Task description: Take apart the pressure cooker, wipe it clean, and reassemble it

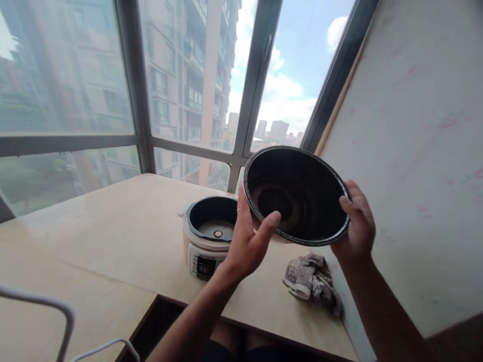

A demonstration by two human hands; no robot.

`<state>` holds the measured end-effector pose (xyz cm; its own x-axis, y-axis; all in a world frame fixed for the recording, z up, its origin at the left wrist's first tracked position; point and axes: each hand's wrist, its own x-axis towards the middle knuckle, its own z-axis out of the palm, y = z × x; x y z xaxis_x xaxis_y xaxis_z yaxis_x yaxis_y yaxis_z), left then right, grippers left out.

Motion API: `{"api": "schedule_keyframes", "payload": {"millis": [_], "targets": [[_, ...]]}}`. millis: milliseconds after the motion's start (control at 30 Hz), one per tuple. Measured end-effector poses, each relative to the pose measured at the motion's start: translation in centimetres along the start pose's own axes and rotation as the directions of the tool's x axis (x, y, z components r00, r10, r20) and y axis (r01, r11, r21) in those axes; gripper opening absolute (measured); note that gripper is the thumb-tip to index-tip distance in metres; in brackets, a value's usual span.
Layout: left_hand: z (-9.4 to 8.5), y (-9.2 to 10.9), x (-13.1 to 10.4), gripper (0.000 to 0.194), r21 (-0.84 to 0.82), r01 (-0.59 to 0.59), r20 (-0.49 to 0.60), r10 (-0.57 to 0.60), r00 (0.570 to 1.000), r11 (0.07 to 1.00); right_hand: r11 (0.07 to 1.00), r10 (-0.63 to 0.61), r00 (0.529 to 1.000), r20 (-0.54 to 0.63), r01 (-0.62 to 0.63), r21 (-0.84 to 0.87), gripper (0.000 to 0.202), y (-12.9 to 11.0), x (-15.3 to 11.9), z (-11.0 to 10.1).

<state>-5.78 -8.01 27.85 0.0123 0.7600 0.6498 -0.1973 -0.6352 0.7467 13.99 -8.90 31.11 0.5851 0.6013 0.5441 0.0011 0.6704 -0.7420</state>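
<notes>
A black inner pot [302,191] is held up in the air, tilted so its dark inside faces me. My left hand [251,234] grips its left side, thumb over the rim and fingers behind the wall. On the right side, my right hand [354,221] clasps the rim, with its thumb at the edge and the other fingers partly hidden. Below and left of the pot stands a white electric cooker [192,246], its lid off and its heating well showing; my left hand and forearm cover part of it. A crumpled grey patterned cloth [311,281] lies under the pot on the table.
The pale wooden table [113,226] reaches back to the windows [188,75]. A white wall [422,151] rises close on the right. A white bent tube or cable [68,322] crosses the lower left corner, near a dark gap at the table's front edge.
</notes>
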Motion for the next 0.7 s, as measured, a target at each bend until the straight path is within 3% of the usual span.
{"api": "schedule_keyframes", "payload": {"millis": [167, 367, 500, 700], "targets": [[-5.5, -0.4, 1.6, 0.067, 0.170, -0.011, -0.148, 0.036, 0.988, 0.985, 0.996, 0.088, 0.968, 0.234, -0.088, -0.012, 0.074, 3.8, -0.1, 5.8], [-10.6, -2.6, 1.6, 0.061, 0.206, 0.056, -0.216, -0.010, 0.976, 0.977, 0.982, 0.186, 0.931, 0.313, -0.181, -0.046, 0.078, 8.1, -1.6, 10.2], [-12.3, -3.9, 1.2, 0.062, 0.201, 0.110, -0.235, -0.061, 0.970, 0.973, 0.978, 0.207, 0.923, 0.325, -0.189, -0.084, 0.073, 9.7, -2.7, 11.2], [-13.0, -5.4, 1.4, 0.061, 0.236, 0.116, -0.255, -0.054, 0.965, 0.965, 0.961, 0.277, 0.913, 0.299, -0.266, -0.078, 0.077, 10.7, -2.7, 11.7]]}}
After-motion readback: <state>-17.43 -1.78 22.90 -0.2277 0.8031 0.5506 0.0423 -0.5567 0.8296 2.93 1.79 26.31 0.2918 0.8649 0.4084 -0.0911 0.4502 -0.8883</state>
